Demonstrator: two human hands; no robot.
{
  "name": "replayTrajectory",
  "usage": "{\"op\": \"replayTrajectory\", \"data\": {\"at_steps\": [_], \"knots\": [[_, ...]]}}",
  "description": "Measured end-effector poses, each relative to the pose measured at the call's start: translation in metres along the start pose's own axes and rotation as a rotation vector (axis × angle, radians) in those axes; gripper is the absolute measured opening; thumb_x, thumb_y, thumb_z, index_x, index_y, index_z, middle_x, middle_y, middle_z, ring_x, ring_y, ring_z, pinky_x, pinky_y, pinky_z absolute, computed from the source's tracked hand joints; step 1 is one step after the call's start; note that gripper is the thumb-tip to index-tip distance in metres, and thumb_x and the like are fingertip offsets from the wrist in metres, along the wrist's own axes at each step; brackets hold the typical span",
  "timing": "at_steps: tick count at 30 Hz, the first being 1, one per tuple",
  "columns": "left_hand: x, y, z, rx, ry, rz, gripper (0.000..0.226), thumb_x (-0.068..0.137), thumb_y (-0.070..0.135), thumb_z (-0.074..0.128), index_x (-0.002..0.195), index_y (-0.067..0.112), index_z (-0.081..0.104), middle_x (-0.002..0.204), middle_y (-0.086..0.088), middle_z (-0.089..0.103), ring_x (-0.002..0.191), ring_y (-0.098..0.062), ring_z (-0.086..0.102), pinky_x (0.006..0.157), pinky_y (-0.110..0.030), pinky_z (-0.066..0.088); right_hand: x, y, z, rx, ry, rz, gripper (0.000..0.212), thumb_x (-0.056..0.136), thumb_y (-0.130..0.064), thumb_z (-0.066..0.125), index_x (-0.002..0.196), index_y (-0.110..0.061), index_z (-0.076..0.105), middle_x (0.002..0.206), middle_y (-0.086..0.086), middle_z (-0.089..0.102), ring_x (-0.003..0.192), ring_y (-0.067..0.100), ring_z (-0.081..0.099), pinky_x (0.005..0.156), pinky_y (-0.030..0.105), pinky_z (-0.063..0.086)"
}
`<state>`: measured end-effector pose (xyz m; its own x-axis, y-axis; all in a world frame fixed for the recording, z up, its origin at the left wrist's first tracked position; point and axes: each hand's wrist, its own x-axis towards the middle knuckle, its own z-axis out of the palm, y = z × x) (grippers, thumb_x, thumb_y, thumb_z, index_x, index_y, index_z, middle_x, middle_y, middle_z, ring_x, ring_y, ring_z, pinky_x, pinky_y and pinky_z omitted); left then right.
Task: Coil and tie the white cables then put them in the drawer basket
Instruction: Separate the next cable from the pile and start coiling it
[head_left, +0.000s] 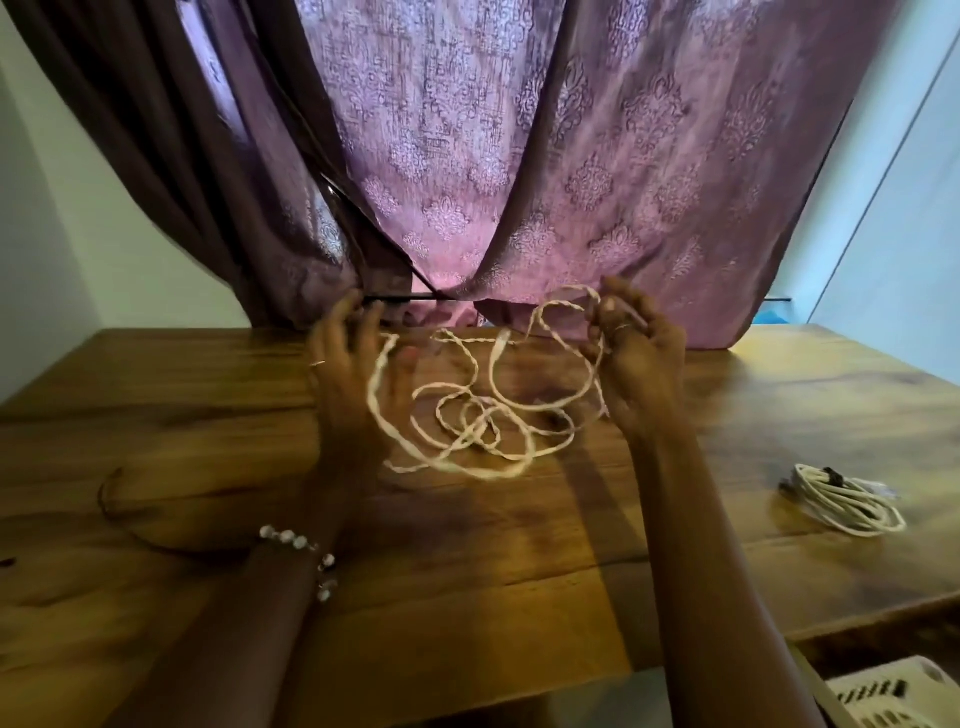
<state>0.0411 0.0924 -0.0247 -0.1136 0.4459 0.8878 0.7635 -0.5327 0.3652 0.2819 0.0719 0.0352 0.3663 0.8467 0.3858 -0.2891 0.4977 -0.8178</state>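
Here, on the left, a thin dark loop (111, 499) lies flat on the wooden tabletop (519, 561). Just right of it the left forearm reaches forward, a beaded bracelet (306, 553) round the wrist. The left hand (353, 374) is raised above the tabletop with its fingers spread and fairly straight; a strand of the loose white cable (467, 415) runs down past its palm side, but the blur there hides whether the fingers pinch it or only touch it.

In the middle the loose white cable hangs and sprawls in uneven loops between the two hands, its lower turns resting on the wood. Behind it a purple patterned curtain (519, 156) drapes down to the far edge of the tabletop.

Further right, the right hand (639, 353) is lifted, its grip clamped on the upper end of the cable, fingers curled round the strands.

Well to the right, apart from both hands, a second white cable (844, 501) lies already coiled on the tabletop with a dark tie round it. At the bottom right corner, below the tabletop edge, part of a pale slotted basket (898, 693) shows.
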Motion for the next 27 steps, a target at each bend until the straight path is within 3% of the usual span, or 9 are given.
{"op": "replayTrajectory", "data": {"at_steps": [4, 7, 11, 13, 16, 18, 21, 24, 27], "knots": [[0.0, 0.019, 0.015, -0.262, -0.379, 0.317, 0.045, 0.085, 0.01, 0.049, 0.129, 0.015, 0.056, 0.131, -0.009, 0.056, 0.12, -0.024, 0.048, 0.099, -0.039, 0.039, 0.008, -0.012, 0.003, 0.075, -0.1, -0.09, 0.035, 0.086, 0.006, 0.059, 0.115, -0.014, 0.063, 0.079, 0.003, 0.057, 0.076, 0.013, 0.057, 0.073, 0.034, 0.049], [-0.006, 0.004, 0.021, -0.271, -0.631, 0.38, 0.046, 0.076, 0.007, 0.055, 0.118, 0.027, 0.061, 0.129, -0.004, 0.061, 0.121, -0.018, 0.053, 0.101, -0.042, 0.042, 0.013, -0.014, -0.002, 0.096, -0.075, -0.055, 0.038, 0.086, 0.005, 0.061, 0.114, -0.019, 0.062, 0.089, 0.001, 0.064, 0.087, 0.013, 0.06, 0.071, 0.031, 0.045], [-0.006, 0.015, 0.004, -0.372, -0.783, 0.286, 0.042, 0.077, 0.036, 0.057, 0.116, 0.024, 0.066, 0.116, 0.001, 0.065, 0.11, -0.004, 0.05, 0.099, -0.002, 0.025, 0.018, -0.002, -0.009, 0.158, 0.157, 0.108, 0.04, 0.082, 0.015, 0.059, 0.115, -0.006, 0.056, 0.088, 0.011, 0.063, 0.063, 0.007, 0.065, 0.05, 0.018, 0.045], [-0.011, 0.01, 0.009, -0.292, -0.984, 0.063, 0.06, 0.069, 0.063, 0.053, 0.12, 0.032, 0.063, 0.12, 0.01, 0.064, 0.113, 0.0, 0.051, 0.108, -0.022, 0.029, 0.016, 0.011, -0.01, 0.094, 0.216, 0.215, 0.034, 0.078, 0.017, 0.063, 0.101, -0.005, 0.054, 0.08, 0.014, 0.062, 0.049, 0.009, 0.061, 0.042, 0.019, 0.046], [-0.025, 0.003, 0.02, -0.127, -1.131, 0.023, 0.058, 0.058, 0.086, 0.043, 0.107, 0.058, 0.058, 0.117, 0.029, 0.058, 0.118, -0.004, 0.051, 0.109, -0.051, 0.028, 0.011, 0.029, -0.012, -0.184, 0.151, 0.319, 0.027, 0.078, 0.012, 0.068, 0.087, -0.008, 0.053, 0.068, 0.011, 0.062, 0.041, 0.008, 0.058, 0.04, 0.019, 0.047], [-0.025, 0.006, 0.022, -0.079, -1.143, 0.008, 0.044, 0.056, 0.084, 0.045, 0.096, 0.067, 0.053, 0.11, 0.035, 0.054, 0.123, -0.007, 0.049, 0.109, -0.059, 0.02, 0.01, 0.038, -0.014, -0.341, 0.073, 0.3, 0.017, 0.08, 0.013, 0.066, 0.085, -0.001, 0.058, 0.064, 0.009, 0.062, 0.043, 0.005, 0.059, 0.043, 0.018, 0.049], [-0.024, 0.023, 0.017, 0.061, -1.117, 0.032, 0.054, 0.069, 0.076, 0.055, 0.117, 0.052, 0.055, 0.131, 0.025, 0.05, 0.136, -0.011, 0.032, 0.106, -0.059, -0.015, 0.012, 0.049, -0.022, -0.523, -0.052, 0.238, 0.012, 0.079, 0.014, 0.066, 0.09, 0.008, 0.063, 0.076, 0.014, 0.067, 0.06, 0.01, 0.066, 0.061, 0.023, 0.056], [-0.024, 0.042, 0.012, 0.037, -1.099, -0.002, 0.057, 0.068, 0.076, 0.053, 0.117, 0.049, 0.056, 0.141, 0.02, 0.043, 0.14, -0.014, 0.023, 0.101, -0.067, -0.018, 0.012, 0.052, -0.027, -0.803, -0.241, 0.188, 0.011, 0.079, -0.001, 0.074, 0.09, 0.0, 0.071, 0.085, 0.011, 0.072, 0.074, 0.015, 0.066, 0.07, 0.028, 0.055], [-0.027, 0.05, 0.013, 0.149, -1.099, 0.004, 0.076, 0.043, 0.094, 0.039, 0.1, 0.051, 0.062, 0.14, 0.019, 0.038, 0.14, -0.019, 0.016, 0.1, -0.069, -0.017, 0.013, 0.052, -0.028, -1.13, -0.357, 0.132, 0.013, 0.079, -0.008, 0.074, 0.091, -0.004, 0.072, 0.087, 0.004, 0.071, 0.079, 0.013, 0.063, 0.071, 0.025, 0.05]]}}
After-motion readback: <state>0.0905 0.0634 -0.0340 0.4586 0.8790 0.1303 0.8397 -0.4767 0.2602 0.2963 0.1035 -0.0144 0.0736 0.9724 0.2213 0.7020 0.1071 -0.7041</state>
